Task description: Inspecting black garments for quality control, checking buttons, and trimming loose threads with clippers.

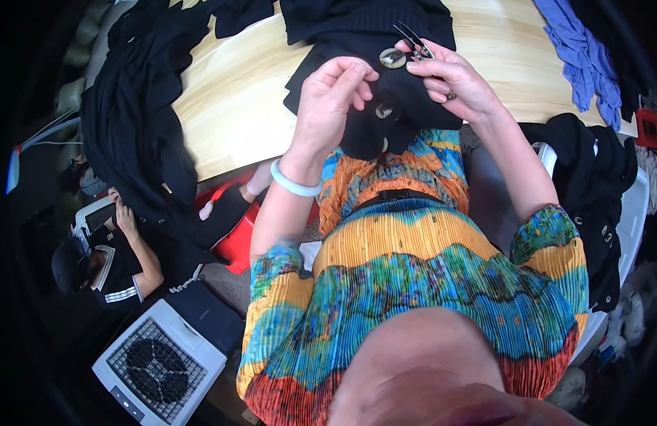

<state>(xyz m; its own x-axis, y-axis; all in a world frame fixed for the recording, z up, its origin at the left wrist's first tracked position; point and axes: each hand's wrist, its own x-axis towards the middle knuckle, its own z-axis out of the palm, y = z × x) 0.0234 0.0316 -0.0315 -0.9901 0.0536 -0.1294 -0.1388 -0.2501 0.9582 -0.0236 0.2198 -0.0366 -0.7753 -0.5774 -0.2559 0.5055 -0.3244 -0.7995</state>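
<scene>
In my right hand (456, 79) is a pair of small thread snips (415, 44), blades pointing up and to the left. By those fingertips sits a large round button (392, 58), grey-brown with a pale rim, on a black knitted garment (406, 96). My left hand (334, 92), a pale bangle (294, 182) on its wrist, is raised to the left of the button. Its thumb and finger are pinched; whatever lies between them is too small to make out. More buttons (384, 111) show lower on the garment, which hangs over the table edge onto my lap.
The pale wooden table (236, 106) carries heaps of black garments (140, 92) at left and a purple cloth (580, 57) at right. A white bin (630, 213) with dark clothing stands at my right. At left are a seated co-worker (122, 263), a red stool (239, 245) and a fan unit (161, 366).
</scene>
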